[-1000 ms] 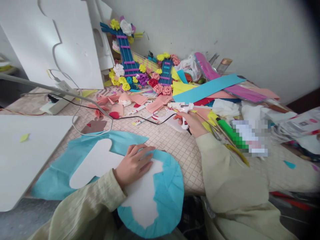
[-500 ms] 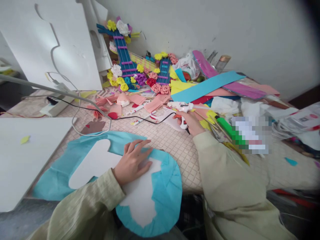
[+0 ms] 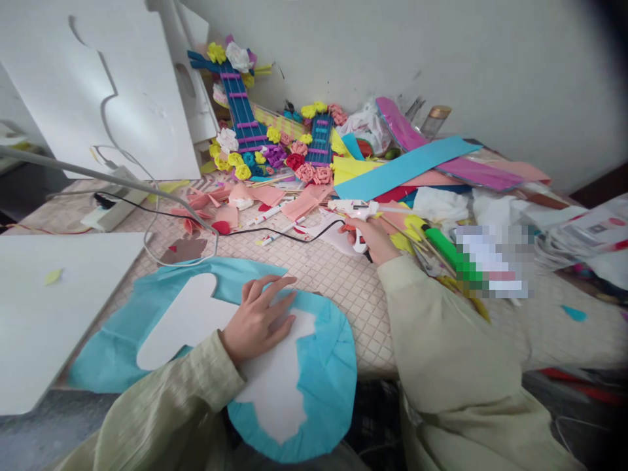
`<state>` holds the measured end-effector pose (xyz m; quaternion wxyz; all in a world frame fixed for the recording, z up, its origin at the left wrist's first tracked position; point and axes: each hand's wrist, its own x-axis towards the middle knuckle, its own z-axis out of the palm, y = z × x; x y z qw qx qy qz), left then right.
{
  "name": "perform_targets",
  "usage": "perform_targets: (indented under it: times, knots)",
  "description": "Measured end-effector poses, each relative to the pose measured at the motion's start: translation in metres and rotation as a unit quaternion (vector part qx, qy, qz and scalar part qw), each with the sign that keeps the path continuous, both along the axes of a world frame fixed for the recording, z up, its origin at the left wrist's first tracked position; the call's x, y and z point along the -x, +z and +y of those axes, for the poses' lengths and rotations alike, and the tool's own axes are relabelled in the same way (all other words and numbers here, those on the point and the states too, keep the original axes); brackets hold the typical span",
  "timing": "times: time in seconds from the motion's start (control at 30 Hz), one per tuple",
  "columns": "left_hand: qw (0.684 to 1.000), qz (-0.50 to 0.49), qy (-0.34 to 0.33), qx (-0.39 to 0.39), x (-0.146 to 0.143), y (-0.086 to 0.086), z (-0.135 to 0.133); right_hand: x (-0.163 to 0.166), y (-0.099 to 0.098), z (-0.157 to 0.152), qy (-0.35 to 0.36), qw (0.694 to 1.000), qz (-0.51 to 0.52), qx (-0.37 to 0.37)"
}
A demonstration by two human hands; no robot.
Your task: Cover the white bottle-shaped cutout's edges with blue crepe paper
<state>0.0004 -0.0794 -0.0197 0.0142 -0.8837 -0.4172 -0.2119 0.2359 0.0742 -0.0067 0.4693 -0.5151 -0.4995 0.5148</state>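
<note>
My left hand lies with its fingers spread on a white board cutout near the table's front edge. Blue crepe paper is folded over the cutout's rounded right end, which juts past the table edge. On the left the same blue paper spreads flat beneath the cutout. My right hand is closed around the handle of a white glue gun with an orange trigger. Its nozzle points left, a glue stick sticks out at the back, and a black cord runs off left.
A white board covers the table's left side, near a power strip and a grey cable loop. Behind stand flower-decorated paper guitars. Blue paper strips, markers, a green roll and scraps crowd the back and right.
Both hands keep their places, the left on the cutout and the right on the glue gun. Only a very slight shift of the camera view shows.
</note>
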Motion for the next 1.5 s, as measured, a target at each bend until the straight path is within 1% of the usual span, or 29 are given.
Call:
perform_targets:
  times: [0.2,0.43,0.63,0.73,0.83,0.93,1.03,1.17,1.2,1.23,1.3,1.4,1.5]
  knots:
    - [1.000,0.007,0.007,-0.011,-0.0012,0.0015,-0.0018,-0.0005,0.0012,-0.0010,0.000,1.000,-0.001,0.000]
    - [0.998,0.016,-0.002,-0.069,-0.0039,0.0059,-0.0033,-0.0010,0.0023,-0.0023,-0.001,1.000,-0.012,0.004]
    - [0.993,-0.004,-0.046,-0.112,-0.0052,0.0090,-0.0057,-0.0017,0.0033,-0.0026,-0.002,1.000,-0.005,-0.001]
    - [0.991,-0.033,-0.047,-0.123,-0.0043,0.0095,-0.0066,-0.0019,0.0060,-0.0042,-0.002,1.000,-0.006,0.004]
    - [0.993,-0.038,-0.004,-0.114,-0.0028,0.0087,-0.0059,-0.0025,0.0069,-0.0047,-0.004,1.000,-0.006,0.002]
    - [0.997,0.005,0.028,-0.078,-0.0019,0.0065,-0.0041,-0.0033,0.0058,-0.0040,-0.006,1.000,-0.002,0.001]
    - [0.998,0.032,0.017,-0.048,-0.0011,0.0040,-0.0031,-0.0038,0.0048,-0.0036,-0.004,1.000,-0.001,-0.003]
    - [0.998,0.008,-0.056,-0.039,0.0006,0.0020,-0.0040,-0.0039,0.0041,-0.0040,-0.003,1.000,-0.004,-0.004]
    - [0.997,-0.002,-0.065,-0.044,0.0009,0.0020,-0.0044,-0.0039,0.0038,-0.0039,-0.003,1.000,-0.004,-0.004]
    - [0.997,-0.008,-0.063,-0.050,0.0012,0.0022,-0.0046,-0.0039,0.0034,-0.0038,-0.004,1.000,-0.004,-0.005]
    - [0.998,-0.003,-0.032,-0.054,0.0014,0.0030,-0.0048,-0.0040,0.0024,-0.0035,-0.004,1.000,-0.003,-0.008]
    - [0.999,0.031,0.010,-0.034,0.0008,0.0040,-0.0038,-0.0042,0.0014,-0.0032,-0.001,1.000,-0.001,-0.010]
    - [0.998,0.060,-0.004,-0.023,-0.0001,0.0035,-0.0022,-0.0039,0.0019,-0.0037,-0.001,1.000,-0.003,-0.009]
